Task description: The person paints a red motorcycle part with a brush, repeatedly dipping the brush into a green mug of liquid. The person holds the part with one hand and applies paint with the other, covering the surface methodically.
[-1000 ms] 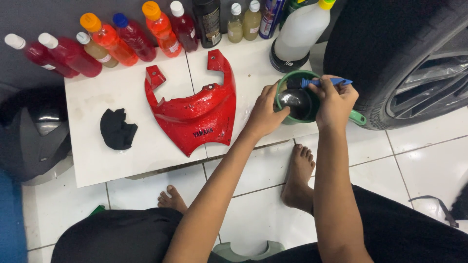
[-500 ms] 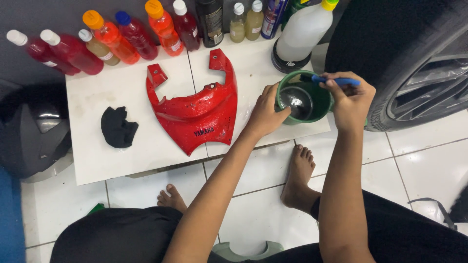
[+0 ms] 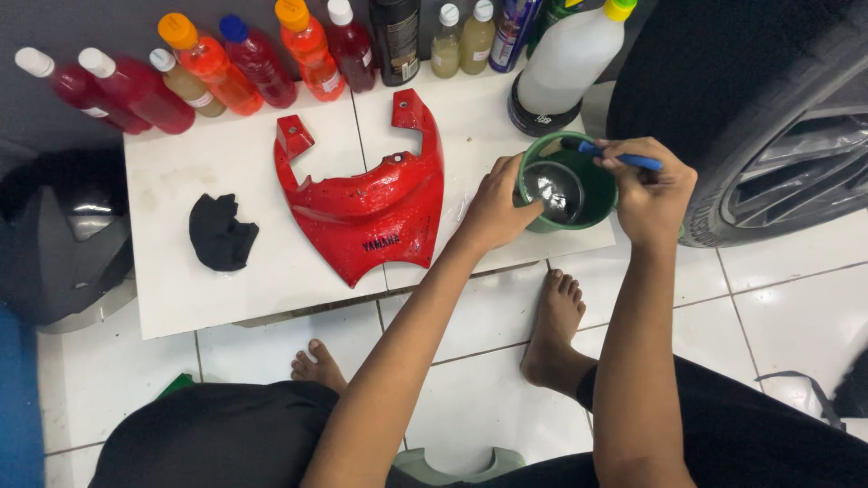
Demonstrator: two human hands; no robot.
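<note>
Over on the far left, a dark rounded shape, maybe a helmet point(image 3: 54, 244), sits on the floor, half lost in shadow. On the white board point(image 3: 181, 289) a crumpled black cloth point(image 3: 221, 233) lies by itself, and behind it runs a row of bottles point(image 3: 208, 63) with red, orange and amber liquids, their tops cut off further along. Centre stage is the glossy red motorcycle fairing panel point(image 3: 366, 203), lying flat and untouched.

Now the action: the left hand point(image 3: 493, 212) wraps the near rim of the green plastic cup point(image 3: 592, 194), fingers curled and clamped on it, steadying it at the board's right edge. The right hand point(image 3: 651, 190) pinches a slim blue-handled tool point(image 3: 624, 161), fingers pressed together, its tip down inside the cup. That cup looks light and a bit flexible, liable to skid or tip, so the rim and wall grip seems the sensible hold; the tool is thin and stiff, fine for a fingertip pinch.

What's in the cup? Something dark and shiny, but I can't say what. The tool's working end is hidden too. A white jug point(image 3: 565, 63) stands behind, and a car tyre point(image 3: 723, 99) fills the right.
</note>
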